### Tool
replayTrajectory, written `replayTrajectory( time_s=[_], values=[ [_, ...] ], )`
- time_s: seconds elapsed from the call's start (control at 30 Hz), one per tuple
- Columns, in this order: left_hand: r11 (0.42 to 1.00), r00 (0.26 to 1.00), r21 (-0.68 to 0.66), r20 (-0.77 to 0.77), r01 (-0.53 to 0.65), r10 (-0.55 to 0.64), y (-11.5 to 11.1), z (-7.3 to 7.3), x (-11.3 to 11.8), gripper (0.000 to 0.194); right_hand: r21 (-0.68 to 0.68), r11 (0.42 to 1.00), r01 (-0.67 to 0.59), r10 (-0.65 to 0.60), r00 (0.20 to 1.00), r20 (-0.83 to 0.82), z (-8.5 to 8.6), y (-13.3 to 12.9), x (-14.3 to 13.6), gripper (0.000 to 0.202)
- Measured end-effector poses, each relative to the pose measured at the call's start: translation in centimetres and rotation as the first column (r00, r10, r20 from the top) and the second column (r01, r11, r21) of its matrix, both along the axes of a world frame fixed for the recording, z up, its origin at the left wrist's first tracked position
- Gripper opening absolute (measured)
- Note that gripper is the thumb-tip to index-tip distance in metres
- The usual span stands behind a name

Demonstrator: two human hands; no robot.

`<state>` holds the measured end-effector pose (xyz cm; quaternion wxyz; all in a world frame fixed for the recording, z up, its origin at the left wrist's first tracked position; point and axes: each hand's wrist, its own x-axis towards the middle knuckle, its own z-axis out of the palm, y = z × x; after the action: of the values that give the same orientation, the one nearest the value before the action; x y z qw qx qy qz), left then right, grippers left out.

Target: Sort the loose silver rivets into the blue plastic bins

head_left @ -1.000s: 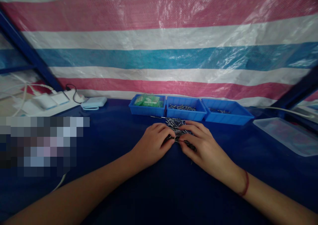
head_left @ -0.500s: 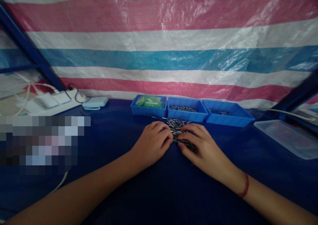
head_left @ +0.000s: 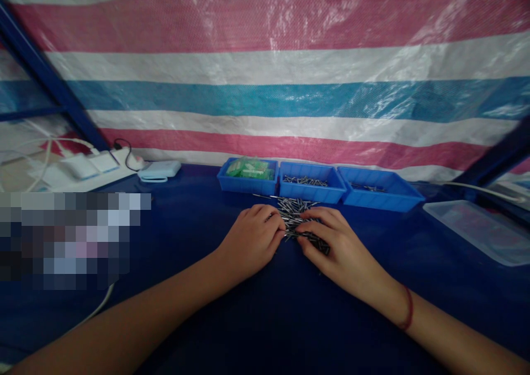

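Observation:
A pile of thin metal pin-like pieces lies on the dark blue tabletop between my hands; they are too small to name exactly. At the left side of the pile, my left hand is closed, its fingers curled and thumb drawn against the index finger. Whatever it may pinch is hidden. My right hand is open over the right side, fingers apart and fingertips touching the pieces. A red cord bracelet circles the right wrist. Behind the pile, the middle blue bin contains similar metal pieces.
A left blue bin holds green plastic packets; a right blue bin holds a few metal pieces. A clear plastic lid or tray lies at right. At left are a light-blue case and a power strip with cables.
My left hand has shifted slightly left, and a little more of the pile shows beside its fingertips. The right hand is nearly unmoved.

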<state>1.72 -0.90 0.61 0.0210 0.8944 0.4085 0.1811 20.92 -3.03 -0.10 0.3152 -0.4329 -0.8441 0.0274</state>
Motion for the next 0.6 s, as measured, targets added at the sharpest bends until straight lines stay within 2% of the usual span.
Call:
replayTrajectory(
  time_s=[0.2, 0.33, 0.6],
  values=[
    [1.0, 1.0, -0.004, -0.005, 0.001, -0.001, 0.2, -0.4, 0.1, 0.012, 0.015, 1.0, -0.001, 0.001, 1.0, -0.013, 0.1, 0.0, -0.1, 0.014],
    [1.0, 0.999, 0.013, 0.043, 0.023, -0.024, 0.1, -0.3, 0.3, 0.012, 0.017, 1.0, -0.009, 0.01, 0.999, -0.04, 0.1, 0.0, -0.1, 0.013],
    [0.998, 0.971, -0.004, 0.231, 0.066, -0.064, -0.9, 0.5, 0.9, 0.011, -0.041, 0.999, -0.025, 0.011, 0.951, -0.309, 0.4, -0.5, -0.5, 0.01]
  ],
)
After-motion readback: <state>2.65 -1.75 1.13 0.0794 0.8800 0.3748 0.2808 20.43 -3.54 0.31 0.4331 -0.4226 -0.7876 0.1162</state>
